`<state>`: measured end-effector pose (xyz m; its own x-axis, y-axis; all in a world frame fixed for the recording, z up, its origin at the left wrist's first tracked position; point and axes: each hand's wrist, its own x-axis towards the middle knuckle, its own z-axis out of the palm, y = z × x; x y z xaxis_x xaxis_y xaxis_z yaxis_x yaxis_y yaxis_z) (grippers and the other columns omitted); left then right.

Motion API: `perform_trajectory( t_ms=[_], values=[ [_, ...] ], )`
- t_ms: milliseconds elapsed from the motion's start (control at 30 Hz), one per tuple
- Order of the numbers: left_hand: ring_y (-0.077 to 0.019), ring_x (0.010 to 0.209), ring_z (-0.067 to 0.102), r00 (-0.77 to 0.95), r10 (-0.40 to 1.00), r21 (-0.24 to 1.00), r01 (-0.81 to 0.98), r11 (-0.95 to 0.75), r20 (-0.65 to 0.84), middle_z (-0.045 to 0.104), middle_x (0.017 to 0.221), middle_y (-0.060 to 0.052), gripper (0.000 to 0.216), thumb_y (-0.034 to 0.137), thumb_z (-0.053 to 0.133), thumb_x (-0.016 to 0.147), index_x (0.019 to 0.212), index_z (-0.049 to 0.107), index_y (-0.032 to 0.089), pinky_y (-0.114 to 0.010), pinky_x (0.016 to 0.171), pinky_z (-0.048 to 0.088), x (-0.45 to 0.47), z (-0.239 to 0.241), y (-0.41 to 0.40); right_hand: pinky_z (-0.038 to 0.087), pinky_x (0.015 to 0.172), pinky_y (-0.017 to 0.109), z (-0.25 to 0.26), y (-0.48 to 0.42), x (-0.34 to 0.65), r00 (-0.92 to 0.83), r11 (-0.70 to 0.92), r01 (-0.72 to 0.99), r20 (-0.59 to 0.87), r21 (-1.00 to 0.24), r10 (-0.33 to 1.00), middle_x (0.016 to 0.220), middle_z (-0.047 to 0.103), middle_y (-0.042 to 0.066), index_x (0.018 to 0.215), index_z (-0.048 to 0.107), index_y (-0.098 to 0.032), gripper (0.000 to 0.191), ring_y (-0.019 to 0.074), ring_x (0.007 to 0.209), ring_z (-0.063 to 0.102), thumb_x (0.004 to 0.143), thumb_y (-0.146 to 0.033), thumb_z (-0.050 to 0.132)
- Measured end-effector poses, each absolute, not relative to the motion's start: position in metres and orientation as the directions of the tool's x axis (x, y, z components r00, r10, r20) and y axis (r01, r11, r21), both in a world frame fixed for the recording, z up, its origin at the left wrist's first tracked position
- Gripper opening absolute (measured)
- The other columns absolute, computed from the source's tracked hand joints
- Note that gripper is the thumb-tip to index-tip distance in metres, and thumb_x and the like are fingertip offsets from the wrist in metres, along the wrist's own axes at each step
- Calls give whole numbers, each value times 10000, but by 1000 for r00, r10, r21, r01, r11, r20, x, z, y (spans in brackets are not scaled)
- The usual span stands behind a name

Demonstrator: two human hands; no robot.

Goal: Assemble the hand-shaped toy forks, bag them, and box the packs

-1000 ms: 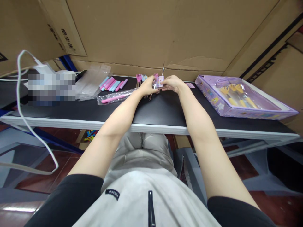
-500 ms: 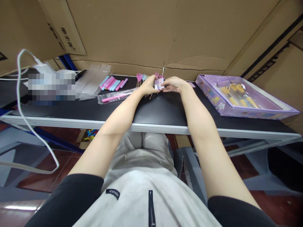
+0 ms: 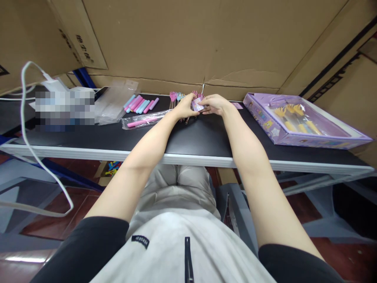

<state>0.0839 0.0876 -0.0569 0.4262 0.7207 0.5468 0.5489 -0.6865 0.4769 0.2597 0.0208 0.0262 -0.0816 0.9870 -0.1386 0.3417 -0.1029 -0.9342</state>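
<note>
Both of my hands meet at the far side of the black table (image 3: 188,141). My left hand (image 3: 185,107) and my right hand (image 3: 215,104) pinch a small pink and purple card (image 3: 196,104) between their fingertips. Just behind the hands lie several small hand-shaped toys (image 3: 176,96) in pink and blue on thin sticks. A clear bag with a pink stick inside (image 3: 145,119) lies to the left of my left hand.
Pink and blue tubes (image 3: 140,104) and clear empty bags (image 3: 113,100) lie at the back left. A purple boxed set with yellow pieces (image 3: 297,122) sits at the right. A white cable (image 3: 26,129) hangs at the left. Cardboard sheets (image 3: 206,43) wall off the back.
The small card has tilted and dropped a little between my fingertips. Both arms stay almost where they were.
</note>
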Motion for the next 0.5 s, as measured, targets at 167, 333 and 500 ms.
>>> perform_trajectory(
  t_ms=[167, 333, 500],
  values=[
    [-399, 1395, 632, 428, 720, 476, 549, -687, 546, 700, 1431, -169, 742, 319, 932, 699, 1354, 619, 159, -504, 1216, 484, 86, -55, 84, 592, 845, 304, 23, 19, 252, -63, -112, 380, -146, -918, 987, 624, 647, -19, 752, 610, -166, 280, 108, 602, 636, 935, -19, 764],
    [-425, 1449, 610, 420, 754, 487, 583, -651, 506, 652, 1530, -202, 868, 327, 958, 667, 1433, 590, 153, -521, 1241, 470, 85, -51, 79, 584, 842, 298, 22, 18, 250, -44, -105, 382, -131, -918, 990, 610, 642, -16, 755, 616, -162, 272, 102, 602, 614, 968, -22, 710],
    [-450, 1431, 618, 376, 811, 512, 635, -578, 449, 696, 1463, -185, 904, 351, 983, 624, 1430, 611, 183, -564, 1221, 477, 78, -49, 76, 586, 875, 332, 25, 17, 252, -38, -111, 312, -129, -944, 991, 660, 678, -13, 760, 607, -167, 279, 110, 636, 642, 926, -12, 769]
  ],
)
